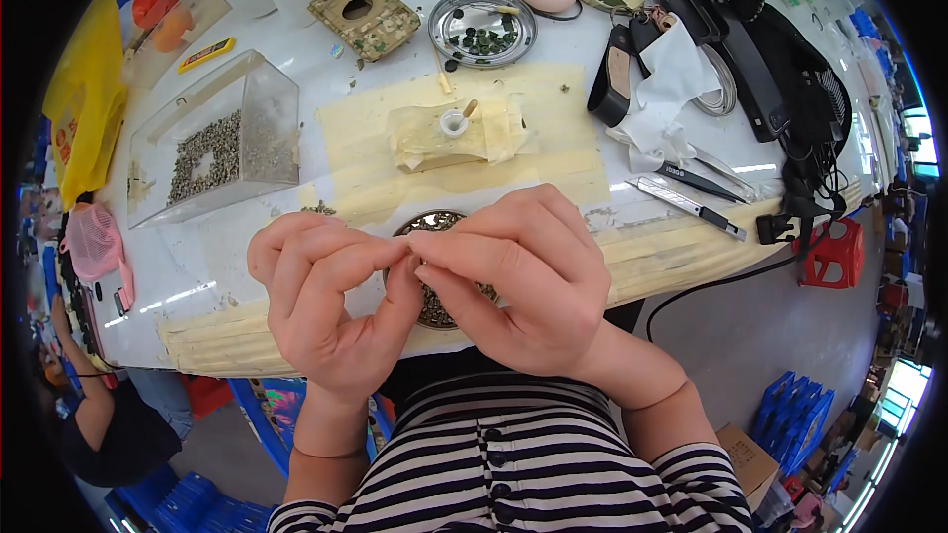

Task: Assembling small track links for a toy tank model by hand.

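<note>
My left hand (341,301) and my right hand (523,281) meet fingertip to fingertip, each closed in a pinch. Whatever sits between the tips is too small to make out. Below them, partly hidden by my fingers, a round dish (434,219) holds many small metallic pieces. Just beyond, a small white cup (453,122) with a brown stick in it stands on a taped block (420,148). Yellowish masking tape (355,138) covers the table around that block.
To the left stands a clear bin (281,118) of small metal pieces. A metal plate (482,0) with dark green bits lies at the back, beside a camouflage box (365,15). On the right are a utility knife (691,209), tweezers (726,170) and crumpled tissue (671,89). Another person (123,424) is at lower left.
</note>
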Demonstrator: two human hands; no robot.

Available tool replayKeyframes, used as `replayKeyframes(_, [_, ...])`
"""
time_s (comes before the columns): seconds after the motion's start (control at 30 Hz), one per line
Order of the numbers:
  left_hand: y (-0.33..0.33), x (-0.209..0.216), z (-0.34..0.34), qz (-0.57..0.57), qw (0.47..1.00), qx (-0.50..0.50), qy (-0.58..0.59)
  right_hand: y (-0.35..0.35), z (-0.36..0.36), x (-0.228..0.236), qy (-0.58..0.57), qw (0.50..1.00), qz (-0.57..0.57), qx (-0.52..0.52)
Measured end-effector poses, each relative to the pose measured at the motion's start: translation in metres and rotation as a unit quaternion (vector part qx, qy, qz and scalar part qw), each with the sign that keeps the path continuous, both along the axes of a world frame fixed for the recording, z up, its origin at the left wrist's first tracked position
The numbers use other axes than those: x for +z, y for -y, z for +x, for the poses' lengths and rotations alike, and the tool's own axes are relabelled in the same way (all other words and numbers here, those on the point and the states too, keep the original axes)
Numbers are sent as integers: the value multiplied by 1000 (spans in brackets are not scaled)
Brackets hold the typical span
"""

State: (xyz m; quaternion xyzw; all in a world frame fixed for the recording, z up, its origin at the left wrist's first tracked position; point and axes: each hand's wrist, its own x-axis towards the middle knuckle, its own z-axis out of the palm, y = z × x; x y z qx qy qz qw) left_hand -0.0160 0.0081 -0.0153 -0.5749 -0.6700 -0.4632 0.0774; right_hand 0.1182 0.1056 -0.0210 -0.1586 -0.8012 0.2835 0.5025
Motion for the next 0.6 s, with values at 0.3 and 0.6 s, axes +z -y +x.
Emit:
replayKeyframes(0.3, [0,-2,0,16,999,-7,36,1,-1,-5,-1,1000,-23,13])
replayKeyframes(0.6, [-1,-3,-3,41,999,-23,13,0,2,3,31,991,-124,49])
